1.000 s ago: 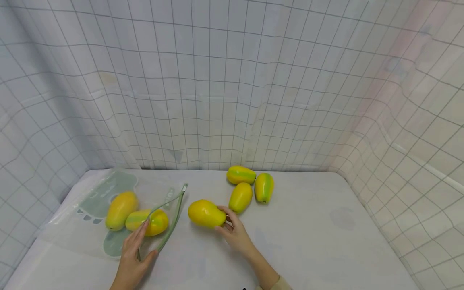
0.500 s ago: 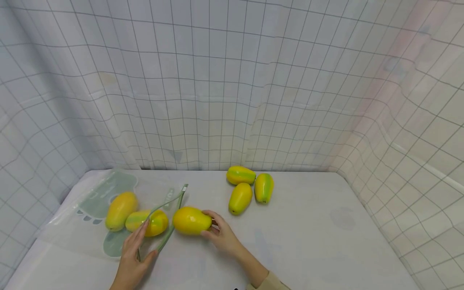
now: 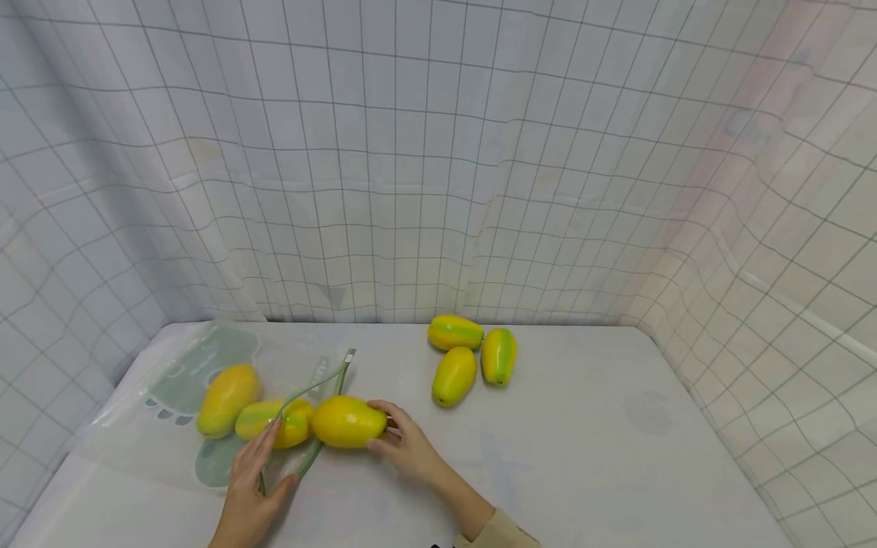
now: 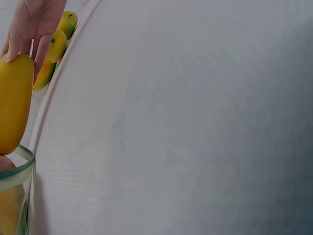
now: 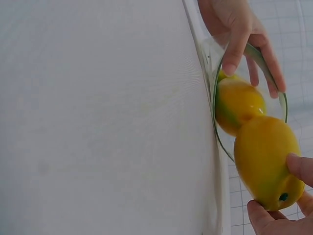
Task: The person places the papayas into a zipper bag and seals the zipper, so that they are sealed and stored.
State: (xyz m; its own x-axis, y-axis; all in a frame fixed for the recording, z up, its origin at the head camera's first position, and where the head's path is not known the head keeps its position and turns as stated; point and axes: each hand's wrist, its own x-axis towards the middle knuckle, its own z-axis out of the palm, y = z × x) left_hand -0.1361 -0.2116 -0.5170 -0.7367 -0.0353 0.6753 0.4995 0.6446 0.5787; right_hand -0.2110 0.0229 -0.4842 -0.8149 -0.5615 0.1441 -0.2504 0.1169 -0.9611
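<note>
My right hand grips the narrow stem end of a yellow papaya. Its other end is at the mouth of a clear zip bag with a green zip edge, against a green-striped papaya inside. Another papaya lies deeper in the bag. My left hand is at the bag's mouth; in the right wrist view its spread thumb and fingers hold the two edges apart. The left wrist view catches the held papaya and the right hand above the green zip edge.
Three more papayas lie close together near the back of the white table: one at the back, one in front, one to the right. Grid-patterned cloth surrounds the table at the back and sides.
My right hand has carried its papaya leftward, from beside the bag to its mouth, where it meets the striped papaya. The left hand has stayed in place at the bag's edge.
</note>
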